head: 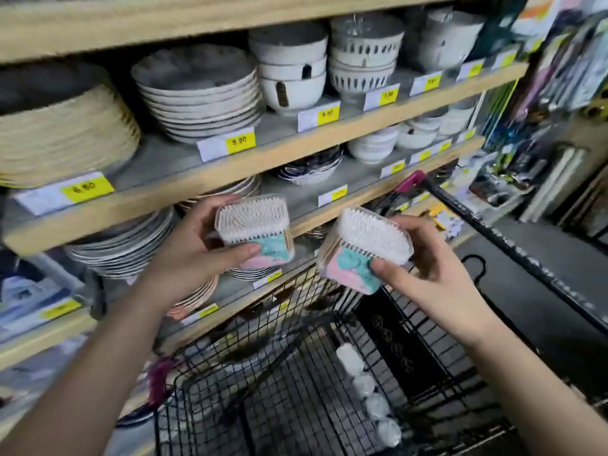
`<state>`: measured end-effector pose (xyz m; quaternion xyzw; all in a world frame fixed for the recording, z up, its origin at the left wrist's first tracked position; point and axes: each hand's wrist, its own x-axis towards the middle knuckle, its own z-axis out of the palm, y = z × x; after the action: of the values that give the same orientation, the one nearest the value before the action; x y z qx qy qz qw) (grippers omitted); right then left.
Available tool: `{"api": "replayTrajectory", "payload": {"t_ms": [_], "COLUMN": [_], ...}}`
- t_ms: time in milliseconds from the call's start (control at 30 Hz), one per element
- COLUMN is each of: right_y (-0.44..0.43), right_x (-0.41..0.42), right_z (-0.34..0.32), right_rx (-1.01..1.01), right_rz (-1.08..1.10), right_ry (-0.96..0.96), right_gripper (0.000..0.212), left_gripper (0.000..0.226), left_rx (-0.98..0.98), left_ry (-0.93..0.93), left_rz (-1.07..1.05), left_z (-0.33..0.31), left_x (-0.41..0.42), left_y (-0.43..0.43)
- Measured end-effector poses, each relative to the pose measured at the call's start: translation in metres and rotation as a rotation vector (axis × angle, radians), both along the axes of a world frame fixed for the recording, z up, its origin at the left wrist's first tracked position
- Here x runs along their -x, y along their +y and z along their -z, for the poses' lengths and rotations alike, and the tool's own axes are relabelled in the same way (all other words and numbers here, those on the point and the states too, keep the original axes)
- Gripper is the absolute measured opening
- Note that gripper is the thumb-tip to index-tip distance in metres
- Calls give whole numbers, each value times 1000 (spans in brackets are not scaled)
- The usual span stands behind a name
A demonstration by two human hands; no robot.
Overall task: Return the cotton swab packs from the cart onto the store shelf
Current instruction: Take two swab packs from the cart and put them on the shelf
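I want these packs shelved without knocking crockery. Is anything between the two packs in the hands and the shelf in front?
Yes. Stacked plates fill the shelf directly behind the left hand's pack. The right hand's pack hangs over the cart, whose wire rim lies between it and the shelf.

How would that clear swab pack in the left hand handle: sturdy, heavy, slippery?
The swab pack looks like a rigid clear box, so probably stiff. The left hand holds it by fingertips alone, suggesting it is light. Its smooth plastic may be slightly slippery.
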<state>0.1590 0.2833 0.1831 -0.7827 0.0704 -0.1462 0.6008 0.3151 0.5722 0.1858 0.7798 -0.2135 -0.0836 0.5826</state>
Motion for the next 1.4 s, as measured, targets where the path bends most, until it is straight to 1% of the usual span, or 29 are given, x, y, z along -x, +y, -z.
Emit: {"api": "replayTrajectory", "payload": {"t_ms": [100, 233, 333, 433, 567, 600, 667, 700, 733, 800, 833, 967, 1100, 1233, 1267, 1333, 1367, 1400], "right_y": [16, 43, 66, 93, 143, 158, 189, 204, 217, 244, 258, 310, 366, 434, 453, 490, 508, 526], "right_x": [0, -6, -14, -22, -31, -33, -35, -34, -35, -35, -32, -27, -21, -19, -20, -22, -22, -20], "right_z": [-40, -79, -100, -118, -139, -142, -149, -154, -155, -160, -164, -176, -183, -188, -189, -191, -194, -197], "right_rx": [-46, -93, -106, -161, -255, -268, -292, -298, -300, -279, -261, -213, -182, -134, -117, -67, -54, -61], "right_rz": [-97, -253, -363, -466, -591, -628, -703, -738, -775, -835, -856, -905, -948, -942, -933, -895, -877, -861], "right_ry": [-94, -171, -224, -262, -299, -310, -308, -302, -297, -268, -261, -277, -297, -298, -306, -323, -319, -309], "right_gripper": [50, 53, 53, 49, 36, 39, 55, 57, 53, 33, 27, 28, 43, 44, 50, 72, 73, 65], "left_gripper": [73, 68, 58, 68, 60, 59, 58, 57, 57, 58, 58, 56, 55, 54, 53, 52, 52, 52], "left_rx": [39, 100, 122, 148, 147, 135, 118, 120, 123, 134, 134, 108, 110, 104, 101, 103, 96, 88], "left_ry": [-89, -176, -210, -211, -226, -233, -246, -249, -252, -265, -276, -283, -270, -278, -280, -282, -285, -291], "left_rz": [-70, -156, -263, -401, -573, -596, -643, -668, -689, -737, -764, -824, -830, -824, -811, -798, -795, -785], "left_z": [-62, -117, -140, -154, -173, -177, -185, -189, -191, -192, -193, -193, -194, -200, -204, -211, -214, -217], "left_x": [25, 73, 112, 151, 195, 203, 221, 230, 238, 252, 259, 277, 287, 289, 289, 287, 285, 282], "left_y": [33, 70, 96, 122, 155, 164, 178, 185, 193, 210, 219, 258, 309, 381, 400, 440, 460, 478]}}
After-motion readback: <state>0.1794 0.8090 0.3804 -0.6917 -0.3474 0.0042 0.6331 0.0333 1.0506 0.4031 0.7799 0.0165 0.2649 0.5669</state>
